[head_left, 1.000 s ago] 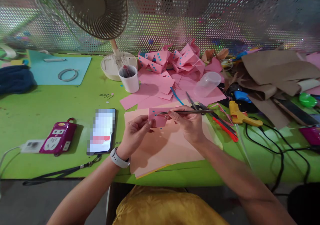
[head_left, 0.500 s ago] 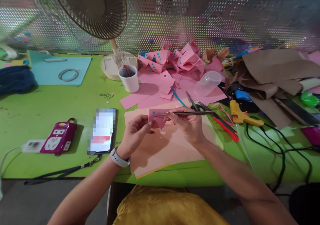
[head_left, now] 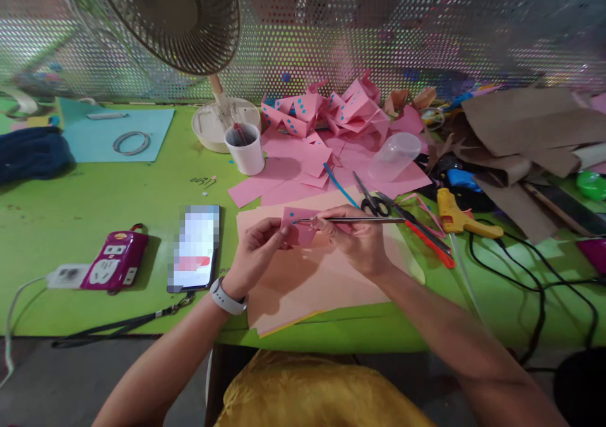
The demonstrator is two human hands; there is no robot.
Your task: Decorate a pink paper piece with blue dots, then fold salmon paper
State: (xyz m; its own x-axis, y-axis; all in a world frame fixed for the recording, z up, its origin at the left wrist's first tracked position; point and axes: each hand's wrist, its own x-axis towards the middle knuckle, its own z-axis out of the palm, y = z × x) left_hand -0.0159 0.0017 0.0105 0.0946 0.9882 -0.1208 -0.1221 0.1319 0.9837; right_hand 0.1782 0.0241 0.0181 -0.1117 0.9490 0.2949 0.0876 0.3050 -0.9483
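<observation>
My left hand is closed, with thumb and fingers pinching the left edge of a small pink paper piece. Small blue dots show on that paper. In my right hand, fingers closed, is a slim pair of metal tweezers, held nearly level. Its tip touches or nearly touches a blue dot near the paper's left side. Beneath both hands lies a stack of peach paper sheets. My right fingers hide part of the pink piece.
Beyond the stack are scissors, a blue strip, folded pink papers and a clear plastic cup. A red-handled cutter and yellow glue gun with cords lie right. Left are a phone, power strip and fan.
The tweezers have turned slightly and look thinner, their tip still at the same spot on the paper. My left hand keeps its pinch. The whole view has shifted a little.
</observation>
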